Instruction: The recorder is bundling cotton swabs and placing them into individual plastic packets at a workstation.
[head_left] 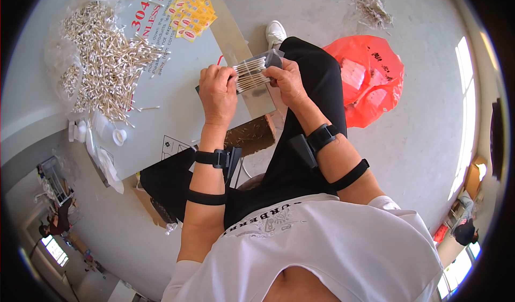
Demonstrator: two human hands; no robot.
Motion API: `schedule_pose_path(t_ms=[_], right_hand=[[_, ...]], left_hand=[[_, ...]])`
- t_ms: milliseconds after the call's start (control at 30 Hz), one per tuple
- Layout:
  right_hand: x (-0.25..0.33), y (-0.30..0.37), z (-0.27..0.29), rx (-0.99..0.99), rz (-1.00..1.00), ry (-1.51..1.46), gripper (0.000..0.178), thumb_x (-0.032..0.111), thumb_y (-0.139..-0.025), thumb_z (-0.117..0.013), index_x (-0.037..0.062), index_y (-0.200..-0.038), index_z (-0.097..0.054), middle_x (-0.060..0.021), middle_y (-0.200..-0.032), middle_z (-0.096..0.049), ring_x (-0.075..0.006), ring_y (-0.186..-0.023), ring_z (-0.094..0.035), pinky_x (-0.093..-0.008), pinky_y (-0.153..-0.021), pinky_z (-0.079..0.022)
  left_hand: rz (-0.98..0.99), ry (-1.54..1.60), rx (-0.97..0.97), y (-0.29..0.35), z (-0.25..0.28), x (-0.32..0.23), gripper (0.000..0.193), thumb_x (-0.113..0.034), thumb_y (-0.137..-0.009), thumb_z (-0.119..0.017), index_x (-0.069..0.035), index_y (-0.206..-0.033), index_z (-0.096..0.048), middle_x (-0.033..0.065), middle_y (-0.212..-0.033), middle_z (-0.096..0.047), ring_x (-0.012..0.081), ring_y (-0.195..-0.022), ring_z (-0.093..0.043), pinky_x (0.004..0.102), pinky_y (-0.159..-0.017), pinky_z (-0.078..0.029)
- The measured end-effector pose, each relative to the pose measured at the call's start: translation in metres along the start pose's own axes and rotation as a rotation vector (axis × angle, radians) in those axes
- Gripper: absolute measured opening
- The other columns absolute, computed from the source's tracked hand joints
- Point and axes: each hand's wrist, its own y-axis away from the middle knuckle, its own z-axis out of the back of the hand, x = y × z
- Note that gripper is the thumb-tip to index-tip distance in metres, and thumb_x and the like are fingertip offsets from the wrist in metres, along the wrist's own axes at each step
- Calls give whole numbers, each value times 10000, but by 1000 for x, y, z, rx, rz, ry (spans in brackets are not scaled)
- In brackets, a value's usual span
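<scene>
A flat bundle of cotton swabs [251, 74] is pinched between both hands at the near right edge of the grey table [161, 114]. The left hand [217, 90] is curled shut on the bundle's left end, the right hand [287, 79] closed on its right end, fingertips over the tips. A grey rectangular tray [263, 90] lies under the bundle. Swabs are thin, pale, stick-shaped. A loose heap of swabs [102, 55] is spread far left; yellow packets [192, 15] beyond it; a crumpled red plastic bag [370, 79] on the floor at right.

White short-sleeved shirt with dark print; black trousers; white shoe [276, 32]; black straps with small boxes on both forearms
</scene>
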Motion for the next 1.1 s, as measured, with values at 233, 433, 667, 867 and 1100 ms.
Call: schedule_pose_path(t_ms=[233, 433, 667, 867, 1100], right_hand=[[-2, -1, 1, 12, 14, 22, 15, 52, -782, -651, 54, -788, -664, 27, -696, -609, -56, -577, -486, -216, -520, -375], [-2, -1, 1, 8, 25, 18, 18, 64, -786, -656, 61, -797, -671, 37, -690, -606, -47, -574, -471, -209, -521, -360], [0, 0, 0, 13, 39, 24, 17, 73, -794, -660, 62, -803, -670, 37, -693, -606, -44, -575, -467, -210, -524, -363], [6, 4, -5, -6, 45, -5, 29, 12, -772, -639, 2, -776, -666, 26, -670, -597, -57, -584, -488, -238, -543, -388], [2, 1, -1, 19, 46, 25, 7, 57, -794, -659, 58, -798, -665, 39, -687, -601, -47, -577, -472, -212, -531, -370]], left_hand=[[-1, 22, 100, -10, -2, -2, 159, 7, -702, -721, -67, -802, -622, 54, -816, -588, 286, -849, -563, 409, -749, -465], [-119, -123, 164, -19, 1, -4, 74, 5, -745, -645, -52, -774, -608, 70, -828, -586, 294, -852, -580, 400, -722, -486], [-373, -439, 254, -30, 6, -12, 77, -5, -735, -604, -54, -777, -561, 77, -803, -539, 255, -822, -565, 379, -698, -465], [-484, -560, 313, -37, 10, -14, 65, -34, -776, -576, -87, -782, -539, 56, -785, -539, 219, -800, -556, 356, -700, -433], [-560, -584, 328, -43, 10, -15, 66, -54, -789, -580, -98, -754, -546, 47, -725, -543, 207, -776, -555, 347, -704, -426]])
